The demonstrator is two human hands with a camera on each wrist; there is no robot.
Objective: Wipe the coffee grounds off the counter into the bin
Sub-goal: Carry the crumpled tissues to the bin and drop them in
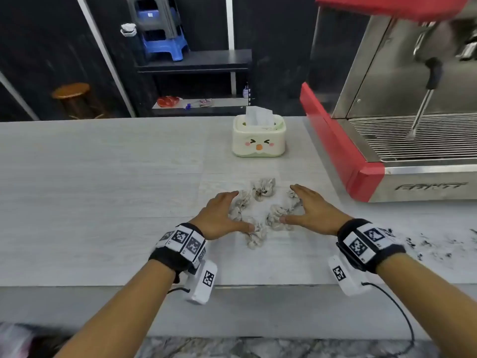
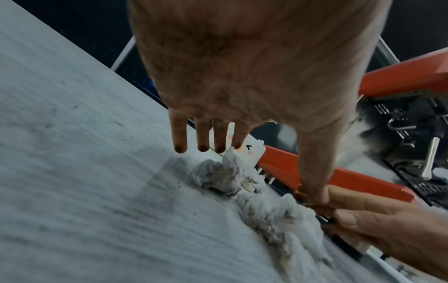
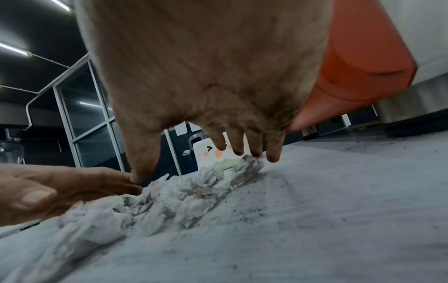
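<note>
Lying between both palms were the crumpled, grounds-stained white tissue wads, a loose ring on the pale wood-grain counter. The left hand flanked them on one side, the right hand on the other, each spread wide, gripping nothing, thumbs nearly meeting. Loose dark coffee grounds lay well apart, beyond the right wrist. No bin showed.

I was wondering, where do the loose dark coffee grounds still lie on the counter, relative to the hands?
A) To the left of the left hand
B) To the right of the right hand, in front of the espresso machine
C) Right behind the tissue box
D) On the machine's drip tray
B: in the head view dark coffee grounds speckle the counter beyond the right hand, before the espresso machine.
</note>
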